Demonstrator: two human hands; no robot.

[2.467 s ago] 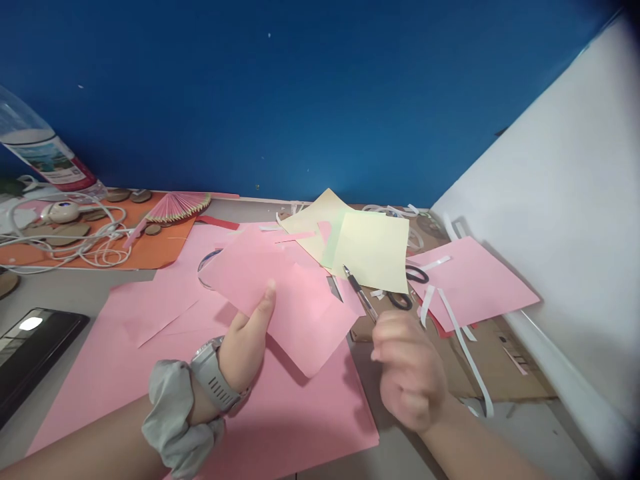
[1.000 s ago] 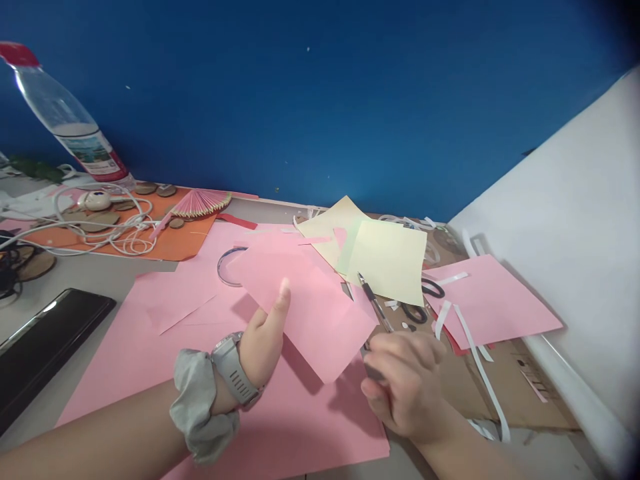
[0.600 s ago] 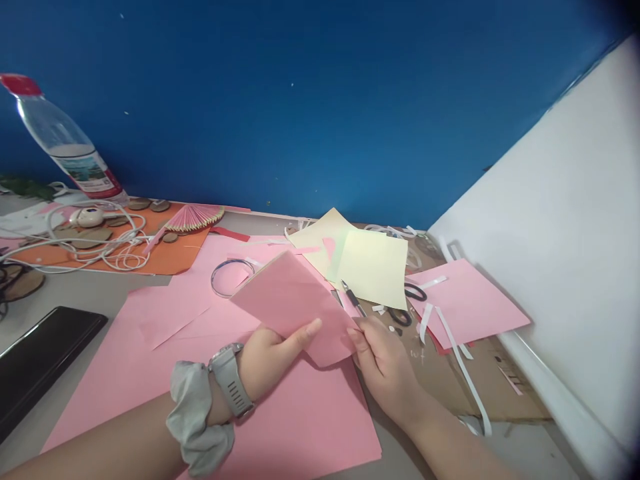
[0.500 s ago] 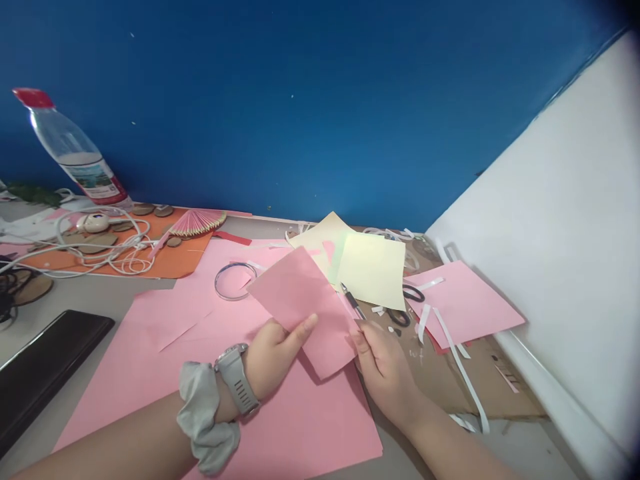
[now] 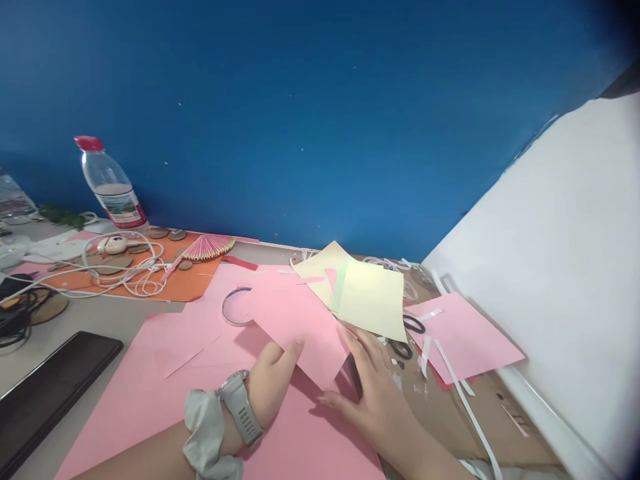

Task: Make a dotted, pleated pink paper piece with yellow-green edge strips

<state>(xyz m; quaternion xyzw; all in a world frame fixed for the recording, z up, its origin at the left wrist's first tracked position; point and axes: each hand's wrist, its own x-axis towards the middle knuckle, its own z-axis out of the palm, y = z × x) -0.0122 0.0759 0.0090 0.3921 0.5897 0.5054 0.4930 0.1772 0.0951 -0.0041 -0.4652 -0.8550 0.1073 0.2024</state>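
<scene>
A small square of pink paper (image 5: 300, 320) is tilted above larger pink sheets (image 5: 200, 393). My left hand (image 5: 273, 380) grips it by the lower left edge, thumb on top and the other fingers hidden beneath. At its right edge is my right hand (image 5: 373, 380), thumb and fingers spread apart, the fingertips touching or very close to the paper. Partly covered by the square, a silver ring (image 5: 225, 310) lies on the pink sheets. Pale yellow sheets (image 5: 373, 300) rest just beyond my right hand.
Black-handled scissors (image 5: 414, 325) lie partly under paper at right, near another pink sheet (image 5: 465, 337) and white strips (image 5: 463, 380) on brown cardboard (image 5: 435, 427). Left are a black phone (image 5: 60, 393), white cables (image 5: 145, 267), a pink paper fan (image 5: 210, 247) and a bottle (image 5: 117, 193).
My right hand has opened from its pinch on the paper's right edge, fingers now spread. The paper's tilt has changed slightly in my left hand. The view has tipped upward.
</scene>
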